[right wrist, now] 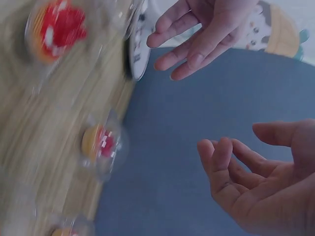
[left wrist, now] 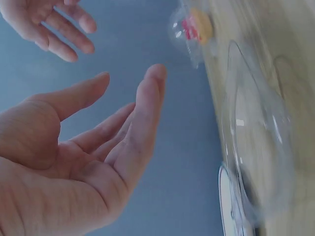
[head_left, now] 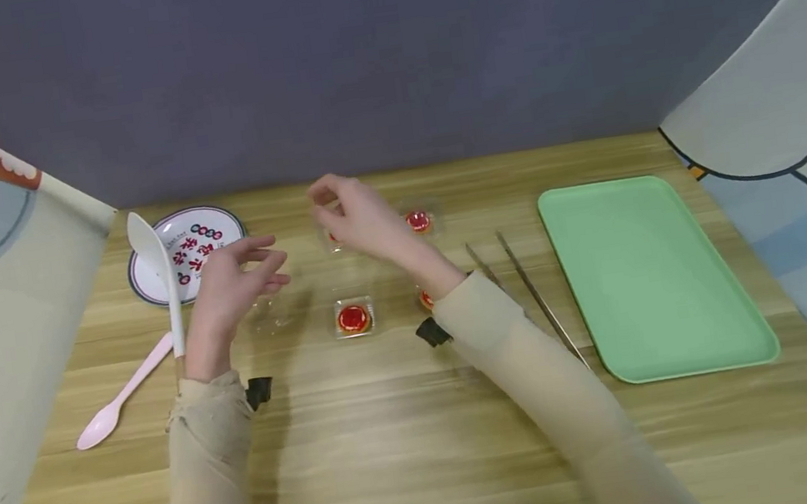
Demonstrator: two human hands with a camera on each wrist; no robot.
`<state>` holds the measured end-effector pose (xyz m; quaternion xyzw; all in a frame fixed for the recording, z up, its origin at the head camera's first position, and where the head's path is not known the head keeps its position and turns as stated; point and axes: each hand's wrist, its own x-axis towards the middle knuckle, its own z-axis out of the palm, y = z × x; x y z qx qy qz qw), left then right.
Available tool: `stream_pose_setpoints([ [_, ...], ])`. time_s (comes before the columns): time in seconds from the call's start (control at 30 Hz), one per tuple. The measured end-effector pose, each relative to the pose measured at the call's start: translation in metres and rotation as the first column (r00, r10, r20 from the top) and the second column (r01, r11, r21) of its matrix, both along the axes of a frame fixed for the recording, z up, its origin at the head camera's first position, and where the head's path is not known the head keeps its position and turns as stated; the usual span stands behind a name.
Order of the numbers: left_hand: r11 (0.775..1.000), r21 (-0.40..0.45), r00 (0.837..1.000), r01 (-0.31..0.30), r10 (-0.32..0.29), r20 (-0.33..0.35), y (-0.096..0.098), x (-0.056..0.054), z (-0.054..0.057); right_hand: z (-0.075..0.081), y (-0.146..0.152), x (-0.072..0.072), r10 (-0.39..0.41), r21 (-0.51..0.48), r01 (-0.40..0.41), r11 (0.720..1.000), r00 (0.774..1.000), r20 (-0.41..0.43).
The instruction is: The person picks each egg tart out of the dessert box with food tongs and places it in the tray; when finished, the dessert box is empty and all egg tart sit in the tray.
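Observation:
My left hand (head_left: pixel 235 285) hovers over the table near the plate, its fingers relaxed and pointing right, with nothing between them. My right hand (head_left: pixel 363 213) is farther forward, fingers loosely bent and holding nothing; in the right wrist view its thumb stands apart from the fingertips. Small red-topped tarts in clear plastic boxes lie below: one tart (head_left: pixel 354 319) in front, another tart (head_left: pixel 418 221) behind my right wrist. Two more are partly hidden by my right hand and forearm. Close to my left hand is a clear plastic box (left wrist: pixel 261 132) with no tart visible inside.
At the back left, a white ladle (head_left: pixel 173 297) overlaps a white plate (head_left: pixel 146 277) with red lettering. A pink spoon (head_left: pixel 103 423) lies nearer. Two thin metal rods (head_left: pixel 537 294) lie between my right sleeve and a green tray (head_left: pixel 649 281). A dark panel (head_left: pixel 380 61) stands behind the table.

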<state>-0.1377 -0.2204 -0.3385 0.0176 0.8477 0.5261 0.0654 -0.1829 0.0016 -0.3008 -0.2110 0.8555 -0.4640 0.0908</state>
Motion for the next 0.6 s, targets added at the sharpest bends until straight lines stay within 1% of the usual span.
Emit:
stream_pose_setpoints([
  [0.13,0.999,-0.035,0.998,0.032,-0.03,0.055,0.01,-0.018,-0.002,-0.005,0.006,-0.019,-0.023,0.029,0.023,0.999,1.0,0.009],
  [0.23,0.998,-0.049,0.997,0.031,-0.027,0.075,0.015,-0.028,-0.006,-0.012,0.008,-0.029,-0.049,0.064,0.048,0.997,0.999,0.015],
  [0.37,0.997,-0.074,0.996,0.026,-0.02,0.082,0.021,-0.038,-0.015,-0.021,0.009,-0.04,-0.091,0.114,0.086,0.99,0.995,0.034],
  [0.47,0.996,-0.082,0.995,0.042,-0.034,0.099,0.026,-0.043,-0.021,-0.027,0.01,-0.046,-0.108,0.135,0.1,0.986,0.992,0.058],
  [0.6,0.996,-0.065,0.99,0.063,-0.055,0.128,0.031,-0.048,-0.026,-0.033,0.01,-0.054,-0.121,0.177,0.105,0.979,0.989,0.086],
])
